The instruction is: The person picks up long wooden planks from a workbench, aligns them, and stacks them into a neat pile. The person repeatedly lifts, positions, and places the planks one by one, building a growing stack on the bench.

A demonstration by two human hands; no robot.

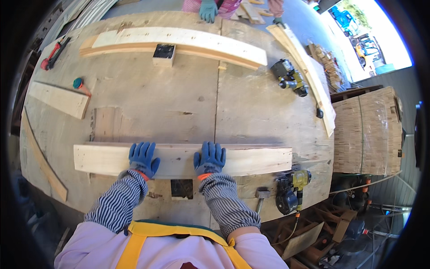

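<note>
A long pale wooden board (179, 162) lies crosswise on the near part of the plywood table, with reddish edges of wood showing along its far side. My left hand (144, 160), in a blue glove, rests on it left of the middle. A short gap to the right, my gloved right hand (210, 158) lies on the same board. Both hands have their fingers stretched toward the far edge and their thumbs apart. The palms and the board's underside are hidden.
Long boards (179, 42) lie across the far side, beside a dark-topped block (164, 54). Nail guns (290, 77) (293, 190) and a hammer (261, 197) are at right. Wood pieces (60, 96) lie left. Across the table shows another person's gloved hand (208, 10).
</note>
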